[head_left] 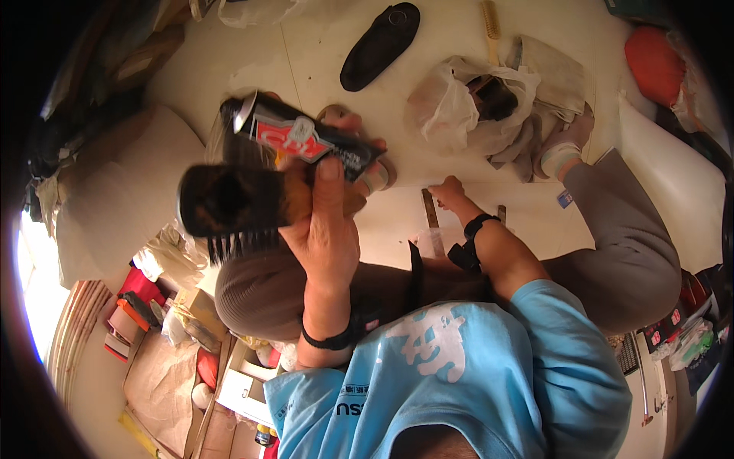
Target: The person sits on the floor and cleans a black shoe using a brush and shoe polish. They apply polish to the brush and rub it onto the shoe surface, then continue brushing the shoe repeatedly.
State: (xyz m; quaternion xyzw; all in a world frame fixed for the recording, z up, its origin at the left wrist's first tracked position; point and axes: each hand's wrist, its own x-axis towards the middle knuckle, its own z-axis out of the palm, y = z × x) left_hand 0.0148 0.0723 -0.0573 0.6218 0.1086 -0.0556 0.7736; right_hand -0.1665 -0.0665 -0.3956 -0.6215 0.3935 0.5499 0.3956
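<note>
My left hand [327,229] is raised at the left, holding a dark-headed brush [235,201] and a black tube with a red label [304,137] together. The brush's dark bristles point towards my knee, and its wooden grip lies in my palm. The tube lies across my fingers, with my thumb against it. My right hand [450,192] is low over the floor, its fingers curled beside a narrow brown strip [430,212]; whether it grips anything is unclear. A black shoe [381,46] lies on the floor beyond my hands.
A translucent plastic bag [441,103] with a dark object inside stands near my right foot, beside grey cloth [550,74]. Behind it lies a wooden-handled brush [491,28]. Boxes and wrapped goods [166,367] are at the lower left, and a red bundle [654,66] is at the upper right.
</note>
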